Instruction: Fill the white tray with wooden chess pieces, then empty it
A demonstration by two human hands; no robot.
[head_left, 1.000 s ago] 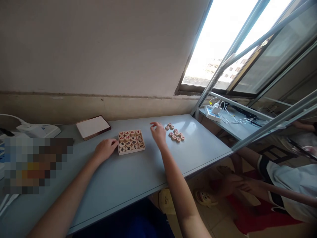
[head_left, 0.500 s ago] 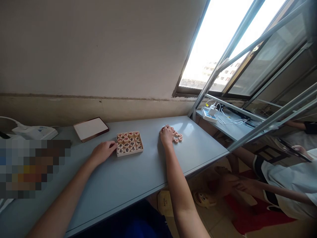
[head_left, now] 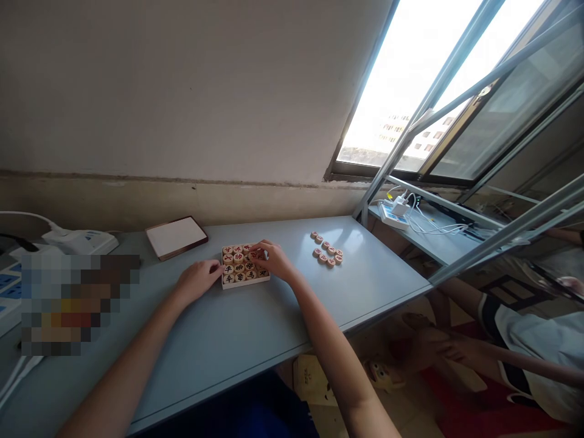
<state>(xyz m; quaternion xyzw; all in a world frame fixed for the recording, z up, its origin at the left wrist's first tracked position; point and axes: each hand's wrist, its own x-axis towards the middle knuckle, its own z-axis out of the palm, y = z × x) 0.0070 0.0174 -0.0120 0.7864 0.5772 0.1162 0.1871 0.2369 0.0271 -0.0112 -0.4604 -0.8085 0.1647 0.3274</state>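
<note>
Lying partly under the right hand (head_left: 272, 260), whose grip I cannot tell, is a piece-filled box (head_left: 246, 283).

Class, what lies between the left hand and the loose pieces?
The box of pieces, with the right hand partly over it; the head view shows both.

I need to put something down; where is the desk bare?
Free: the desk between the forearms, nearer than the box of pieces; also right of the loose pieces. Crowded: around that box, with the left hand beside it and right hand over it, and the left end, with power strips.
</note>
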